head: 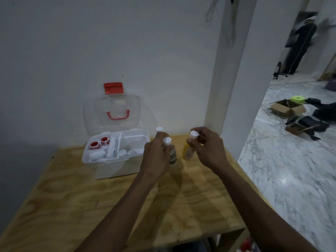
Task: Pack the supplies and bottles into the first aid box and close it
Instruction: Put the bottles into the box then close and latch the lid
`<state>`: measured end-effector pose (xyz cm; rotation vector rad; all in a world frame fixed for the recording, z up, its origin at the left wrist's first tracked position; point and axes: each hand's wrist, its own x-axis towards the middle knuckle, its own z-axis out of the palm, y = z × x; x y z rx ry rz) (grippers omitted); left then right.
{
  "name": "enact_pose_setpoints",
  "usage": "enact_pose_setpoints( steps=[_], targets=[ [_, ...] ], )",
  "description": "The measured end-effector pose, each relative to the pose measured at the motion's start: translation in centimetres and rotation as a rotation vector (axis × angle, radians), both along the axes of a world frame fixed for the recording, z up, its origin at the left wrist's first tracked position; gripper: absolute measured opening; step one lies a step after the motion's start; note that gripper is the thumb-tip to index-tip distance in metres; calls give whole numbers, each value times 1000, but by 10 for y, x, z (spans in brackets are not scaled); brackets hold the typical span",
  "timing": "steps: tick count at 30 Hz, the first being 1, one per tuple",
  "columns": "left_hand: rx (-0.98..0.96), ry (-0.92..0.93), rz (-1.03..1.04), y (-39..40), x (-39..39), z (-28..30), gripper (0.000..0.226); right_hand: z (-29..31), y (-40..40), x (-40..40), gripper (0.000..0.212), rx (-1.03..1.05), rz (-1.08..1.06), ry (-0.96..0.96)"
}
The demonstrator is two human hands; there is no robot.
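Counter (pixel 76 206): light plywood top, set against a white wall (pixel 91 42), with a white pillar (pixel 234 88) at its far right corner.

First aid box (pixel 116 166): white translucent plastic, standing on the counter near the wall, open. Clear lid (pixel 94 113) raised upright at the back, carrying a red handle (pixel 118 114) and a red latch (pixel 113 88) at its top edge. Inner tray divided into compartments.

Contents, left compartments: two red-and-white tape rolls (pixel 99 142); two white bandage rolls, one lying at the front (pixel 97 155), one (pixel 113 148) lying along the divider. Contents, right compartment: white round-capped items (pixel 127 153), too blurred to identify further.

Left hand (pixel 156 153): closed around the upper part of a pale bottle with dark label print (pixel 172 157), white flip cap (pixel 167 140) showing above the fingers. The bottle is held just right of the box; whether its base touches the counter cannot be told.

Second white cap (pixel 159 129): visible behind the left hand, beside the box's right wall; the body beneath it is hidden.

Right hand (pixel 207 148): thumb and fingers pinching the neck of a yellow bottle (pixel 188 151) just under its white cap (pixel 194 133). Bottle upright, near the pale bottle but apart from it, outside the box.

Beyond the counter, right: marble floor (pixel 291 170) with open cardboard boxes (pixel 287 108), a lime-green round object (pixel 297 99) and dark items scattered about. A person in dark clothing (pixel 300 46) stands far back, blurred.
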<state>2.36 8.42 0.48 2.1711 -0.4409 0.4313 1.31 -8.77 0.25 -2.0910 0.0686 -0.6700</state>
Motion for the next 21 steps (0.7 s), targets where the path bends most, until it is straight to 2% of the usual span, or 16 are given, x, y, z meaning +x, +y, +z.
enact_pose_setpoints(
  steps=[4,10,16,21],
  targets=[
    [-41,-110,37,30,-16,35,10,37,17,-7,21,12,51,-79],
    [-37,-165,184,89,0,77,18,72,69,13,22,50,167,-168],
    [28,-87,204,114,41,73,13,59,114,52,22,-6,232,-75],
    [220,-24,153,112,66,54,15,36,126,77,17,-112,258,56]
  ],
)
